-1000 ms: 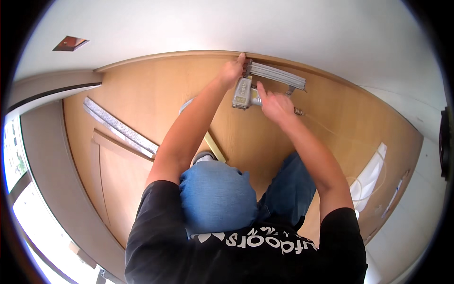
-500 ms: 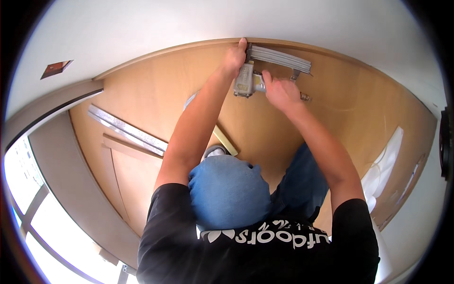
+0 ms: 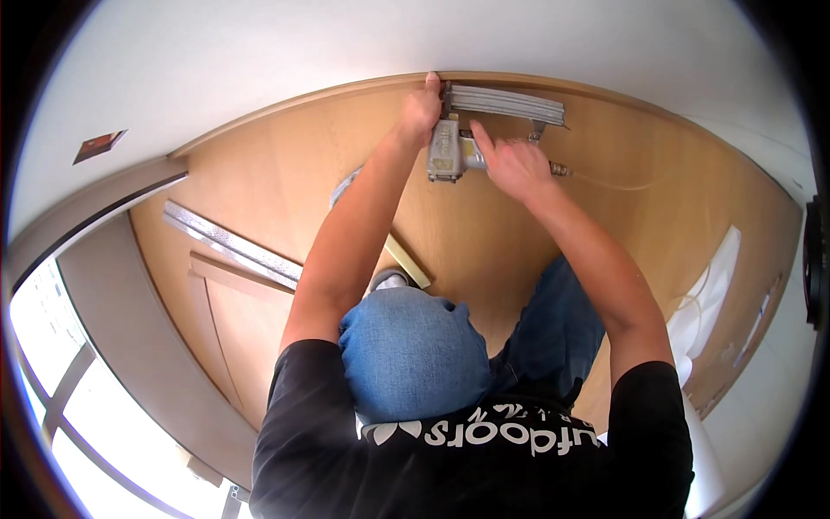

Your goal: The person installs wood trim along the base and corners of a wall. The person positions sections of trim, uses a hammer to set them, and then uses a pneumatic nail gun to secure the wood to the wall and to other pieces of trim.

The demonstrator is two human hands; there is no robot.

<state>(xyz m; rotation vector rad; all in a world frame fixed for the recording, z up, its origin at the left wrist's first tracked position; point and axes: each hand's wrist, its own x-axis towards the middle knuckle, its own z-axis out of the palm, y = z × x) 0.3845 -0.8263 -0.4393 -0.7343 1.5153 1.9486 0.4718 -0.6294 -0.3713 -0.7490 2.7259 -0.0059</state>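
My right hand (image 3: pixel 517 166) is closed round the handle of a grey metal pneumatic nail gun (image 3: pixel 445 149), its index finger stretched along the handle toward the gun's body. The gun's long ribbed magazine (image 3: pixel 508 105) lies beside the wall, and its nose end is against a thin wooden baseboard (image 3: pixel 346 86). Just left of the nose, my left hand (image 3: pixel 421 111) presses on the baseboard, with one digit over its top edge. The other fingers of that hand are mostly hidden. A thin clear air hose (image 3: pixel 618 185) runs right from the brass fitting at the handle's end.
Left on the wooden floor (image 3: pixel 251 173) lie a silvery strip (image 3: pixel 232 245) and a framed wooden panel (image 3: pixel 246 316). A pale yellow stick (image 3: pixel 406 259) is near my shoe (image 3: pixel 389 278). White sheeting (image 3: pixel 705 298) lies at right. A wall opening (image 3: pixel 99 147) shows at far left.
My left hand has slid slightly left along the baseboard. My right index finger now reaches straighter toward the gun's body. The gun stays almost in place at the baseboard.
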